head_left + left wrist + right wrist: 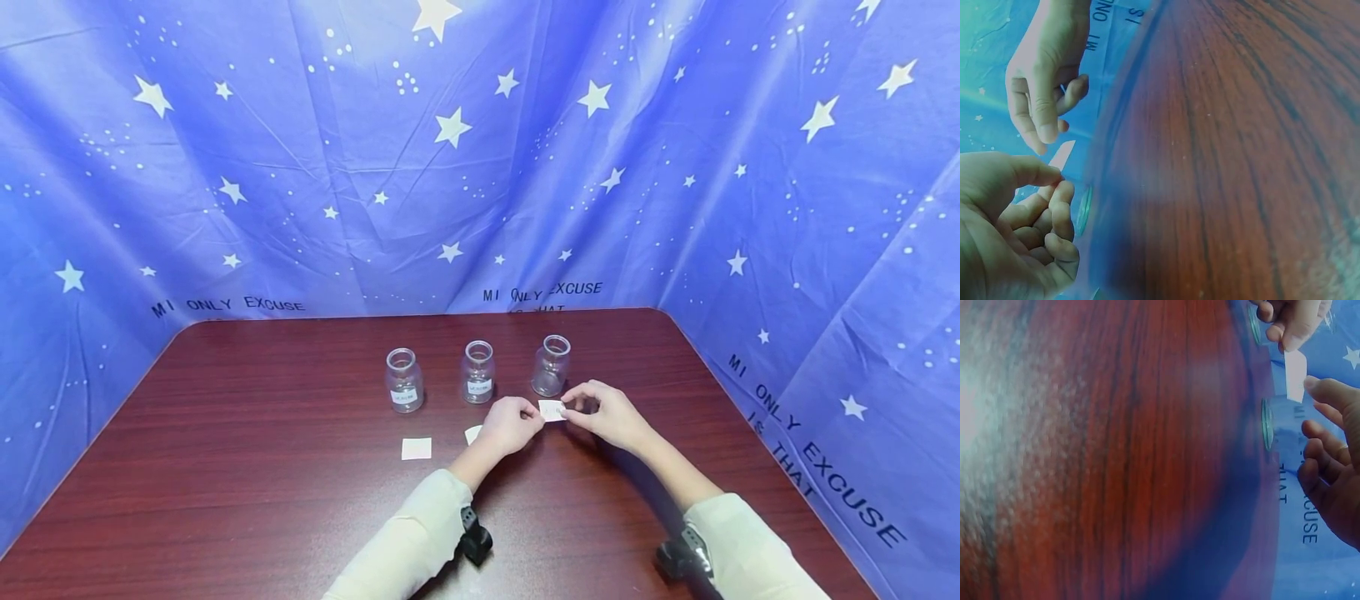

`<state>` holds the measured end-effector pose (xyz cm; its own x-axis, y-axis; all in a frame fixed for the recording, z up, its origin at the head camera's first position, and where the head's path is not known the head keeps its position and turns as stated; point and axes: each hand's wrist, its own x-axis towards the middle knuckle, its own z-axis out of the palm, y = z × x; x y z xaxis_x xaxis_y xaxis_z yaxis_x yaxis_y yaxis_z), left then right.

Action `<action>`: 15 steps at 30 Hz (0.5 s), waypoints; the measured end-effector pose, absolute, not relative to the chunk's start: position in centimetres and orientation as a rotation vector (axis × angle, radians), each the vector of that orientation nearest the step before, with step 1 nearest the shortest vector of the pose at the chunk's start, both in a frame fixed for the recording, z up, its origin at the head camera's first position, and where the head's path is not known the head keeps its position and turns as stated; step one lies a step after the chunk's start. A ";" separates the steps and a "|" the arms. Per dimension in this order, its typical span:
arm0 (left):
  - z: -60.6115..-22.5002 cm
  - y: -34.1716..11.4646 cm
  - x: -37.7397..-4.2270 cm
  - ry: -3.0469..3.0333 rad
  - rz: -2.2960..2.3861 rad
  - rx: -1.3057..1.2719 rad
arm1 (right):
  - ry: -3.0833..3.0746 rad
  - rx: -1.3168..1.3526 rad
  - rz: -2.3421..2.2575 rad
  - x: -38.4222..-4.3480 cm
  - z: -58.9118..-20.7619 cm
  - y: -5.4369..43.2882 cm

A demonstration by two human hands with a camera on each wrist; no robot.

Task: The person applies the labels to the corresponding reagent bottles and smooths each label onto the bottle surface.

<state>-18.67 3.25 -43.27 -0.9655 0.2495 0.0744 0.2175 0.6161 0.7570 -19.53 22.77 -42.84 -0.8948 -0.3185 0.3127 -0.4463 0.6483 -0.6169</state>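
Observation:
In the head view my left hand (512,425) pinches the left edge of a small white label (552,410) with faint print, between thumb and forefinger. My right hand (611,414) is at the label's right edge, thumb and forefinger apart; its thumb tip is at or just off the paper. The right wrist view shows the label (1295,375) held upright from the left fingers. Just behind stands a clear glass jar (551,369), no label visible on it. Two more jars, the middle jar (477,367) and the left jar (404,375), bear white printed labels.
A white paper square (416,449) lies on the dark red wooden table (247,433) in front of the left jar. Another white paper piece (472,434) is partly hidden by my left hand. A blue star-patterned curtain (375,150) hangs behind and beside the table.

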 end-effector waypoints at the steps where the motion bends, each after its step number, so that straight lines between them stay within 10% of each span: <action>1: -43.3 3.2 -18.7 2.783 1.308 0.395 | -2.674 0.647 1.080 -19.5 -42.8 22.7; 15: -43.1 2.8 -18.7 2.622 1.410 0.543 | -2.711 0.752 1.089 -18.8 -42.3 21.4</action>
